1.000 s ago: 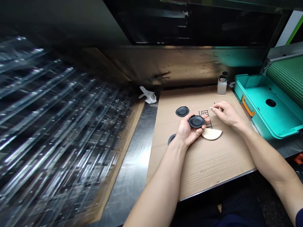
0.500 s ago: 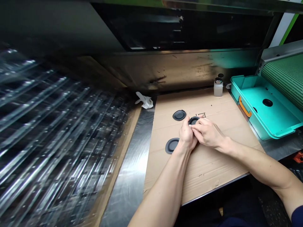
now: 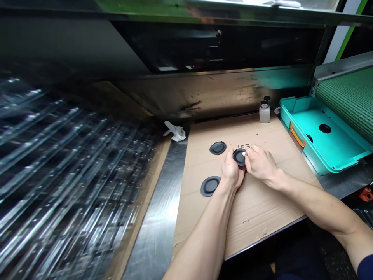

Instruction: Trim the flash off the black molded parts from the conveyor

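Observation:
My left hand [image 3: 230, 171] is closed around the edge of a dark rounded disc-like part [image 3: 239, 157], which has a raised rim and a recessed middle. Over its right side, my right hand [image 3: 260, 161] has its fingers pinched on a small white piece [image 3: 244, 154], mostly hidden by the fingertips. The white piece seems to touch the disc's face. Two similar dark parts lie flat on the cardboard sheet [image 3: 271, 198]: one dark disc [image 3: 218, 147] behind my left hand, and another dark disc [image 3: 210, 186] beside my left wrist, partly covered by it.
At the back of the cardboard stands a small bottle [image 3: 264, 112] with a metal top. A teal tray [image 3: 320, 165] with a few dark parts sits to the right, beside a green mesh belt [image 3: 349, 93]. Crumpled white material [image 3: 176, 132] lies back left. Stacked shiny racks [image 3: 72, 186] fill the left.
My right hand has shifted from the near left edge of the disc to its right side, uncovering more of its face. The view has tilted up slightly.

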The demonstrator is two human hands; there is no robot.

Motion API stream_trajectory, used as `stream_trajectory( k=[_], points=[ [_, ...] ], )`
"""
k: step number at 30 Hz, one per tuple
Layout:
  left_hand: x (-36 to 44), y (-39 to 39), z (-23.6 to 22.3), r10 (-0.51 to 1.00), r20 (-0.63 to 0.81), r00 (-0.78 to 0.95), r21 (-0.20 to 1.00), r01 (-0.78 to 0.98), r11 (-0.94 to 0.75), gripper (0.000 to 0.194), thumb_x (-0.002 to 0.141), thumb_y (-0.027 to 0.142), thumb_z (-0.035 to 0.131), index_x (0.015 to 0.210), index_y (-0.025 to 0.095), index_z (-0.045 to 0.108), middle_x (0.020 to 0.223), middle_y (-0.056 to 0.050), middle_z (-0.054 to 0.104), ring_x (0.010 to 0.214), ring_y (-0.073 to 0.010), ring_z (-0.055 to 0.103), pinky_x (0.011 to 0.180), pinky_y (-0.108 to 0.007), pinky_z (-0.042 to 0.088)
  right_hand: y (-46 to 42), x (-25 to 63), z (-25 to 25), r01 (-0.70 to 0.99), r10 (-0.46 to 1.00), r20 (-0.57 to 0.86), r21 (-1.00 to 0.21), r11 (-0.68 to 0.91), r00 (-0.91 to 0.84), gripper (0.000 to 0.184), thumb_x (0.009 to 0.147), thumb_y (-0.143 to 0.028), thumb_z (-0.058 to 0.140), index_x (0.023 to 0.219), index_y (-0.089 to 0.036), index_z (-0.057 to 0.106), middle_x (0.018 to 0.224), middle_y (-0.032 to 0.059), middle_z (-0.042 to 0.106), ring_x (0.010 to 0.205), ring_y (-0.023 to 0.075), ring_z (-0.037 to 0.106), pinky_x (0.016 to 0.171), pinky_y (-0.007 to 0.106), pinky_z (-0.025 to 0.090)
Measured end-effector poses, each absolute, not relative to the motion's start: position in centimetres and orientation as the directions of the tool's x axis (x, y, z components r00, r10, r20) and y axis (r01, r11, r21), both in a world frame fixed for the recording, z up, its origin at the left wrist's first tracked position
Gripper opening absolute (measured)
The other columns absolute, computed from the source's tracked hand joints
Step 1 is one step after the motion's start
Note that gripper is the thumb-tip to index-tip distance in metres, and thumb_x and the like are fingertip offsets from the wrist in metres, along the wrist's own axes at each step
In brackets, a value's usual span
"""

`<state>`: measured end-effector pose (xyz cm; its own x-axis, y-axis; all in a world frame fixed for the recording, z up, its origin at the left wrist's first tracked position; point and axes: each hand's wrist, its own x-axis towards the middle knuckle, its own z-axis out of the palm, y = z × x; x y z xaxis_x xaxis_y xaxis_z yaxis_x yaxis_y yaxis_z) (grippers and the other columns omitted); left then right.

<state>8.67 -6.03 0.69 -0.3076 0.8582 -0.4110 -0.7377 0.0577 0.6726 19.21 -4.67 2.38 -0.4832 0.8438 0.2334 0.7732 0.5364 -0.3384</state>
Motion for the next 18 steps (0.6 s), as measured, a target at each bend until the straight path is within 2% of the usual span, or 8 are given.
stream_trajectory(
  k=[4, 6, 9, 12, 14, 16, 18],
  points=[
    [7.2, -6.1, 1.2, 0.910, -0.392, -0.133, 0.604, -0.783, 0.146, 0.051, 0.107, 0.038, 0.027, 0.096, 0.009, 0.068, 0.079, -0.011, 0.070, 0.062, -0.0157, 0.065, 0.047, -0.022, 0.047, -3.3, 20.4, 2.3, 0.816, 0.890, 0.250, -0.362, 0.451, -0.381, 0.025, 0.101, -0.024, 0.047, 0.105, -0.017, 0.070, 0.107, 0.0119, 0.071, 0.092, 0.0226, 0.064, 0.079, 0.031, 0.046],
    [6.3, -6.3, 1.5, 0.917, -0.396, -0.041, 0.544, -0.815, 0.198, 0.053, 0.108, 0.041, 0.025, 0.102, 0.008, 0.065, 0.084, -0.014, 0.069, 0.063, -0.0161, 0.065, 0.046, -0.021, 0.046, -2.1, 21.2, 2.2, 0.845, 0.911, 0.266, -0.359, 0.396, -0.314, 0.026, 0.101, -0.025, 0.046, 0.100, -0.016, 0.070, 0.104, 0.0114, 0.070, 0.092, 0.0218, 0.064, 0.080, 0.030, 0.045],
    [5.4, -6.7, 1.9, 0.925, -0.377, 0.045, 0.498, -0.833, 0.243, 0.044, 0.108, 0.043, 0.027, 0.106, 0.015, 0.061, 0.094, -0.015, 0.070, 0.070, -0.0168, 0.067, 0.048, -0.019, 0.048, -0.6, 22.1, 1.8, 0.864, 0.930, 0.256, -0.365, 0.347, -0.265, 0.025, 0.101, -0.025, 0.047, 0.099, -0.017, 0.071, 0.103, 0.0102, 0.071, 0.093, 0.0214, 0.064, 0.081, 0.029, 0.044],
    [4.9, -7.0, 2.0, 0.920, -0.391, 0.043, 0.506, -0.825, 0.253, 0.038, 0.108, 0.046, 0.028, 0.101, 0.023, 0.056, 0.096, -0.011, 0.069, 0.064, -0.0158, 0.065, 0.039, -0.015, 0.039, 0.0, 22.4, 1.3, 0.872, 0.941, 0.211, -0.363, 0.327, -0.265, 0.025, 0.101, -0.027, 0.048, 0.101, -0.018, 0.072, 0.105, 0.0095, 0.072, 0.093, 0.0214, 0.065, 0.082, 0.029, 0.043],
    [4.7, -7.0, 2.0, 0.900, -0.434, 0.045, 0.483, -0.831, 0.275, 0.045, 0.106, 0.054, 0.026, 0.095, 0.022, 0.055, 0.094, -0.012, 0.068, 0.058, -0.0141, 0.060, 0.035, -0.014, 0.032, 0.1, 22.4, 0.9, 0.883, 0.949, 0.174, -0.353, 0.309, -0.263, 0.025, 0.100, -0.028, 0.049, 0.102, -0.020, 0.073, 0.107, 0.0094, 0.072, 0.094, 0.0217, 0.065, 0.082, 0.029, 0.043],
    [4.5, -7.0, 2.1, 0.888, -0.453, 0.073, 0.433, -0.853, 0.291, 0.054, 0.105, 0.060, 0.022, 0.093, 0.019, 0.055, 0.095, -0.015, 0.067, 0.058, -0.0132, 0.058, 0.035, -0.014, 0.034, 0.2, 22.4, 0.6, 0.893, 0.956, 0.145, -0.342, 0.292, -0.257, 0.025, 0.100, -0.029, 0.050, 0.103, -0.021, 0.073, 0.109, 0.0094, 0.073, 0.096, 0.0222, 0.066, 0.081, 0.029, 0.043],
    [4.2, -7.1, 2.2, 0.894, -0.433, 0.112, 0.372, -0.881, 0.291, 0.056, 0.106, 0.057, 0.021, 0.096, 0.016, 0.058, 0.097, -0.017, 0.066, 0.062, -0.0132, 0.059, 0.037, -0.014, 0.040, 0.3, 22.4, 0.4, 0.901, 0.960, 0.129, -0.334, 0.278, -0.248, 0.026, 0.100, -0.030, 0.050, 0.104, -0.021, 0.074, 0.110, 0.0099, 0.074, 0.097, 0.0228, 0.066, 0.082, 0.030, 0.044]
  ],
)
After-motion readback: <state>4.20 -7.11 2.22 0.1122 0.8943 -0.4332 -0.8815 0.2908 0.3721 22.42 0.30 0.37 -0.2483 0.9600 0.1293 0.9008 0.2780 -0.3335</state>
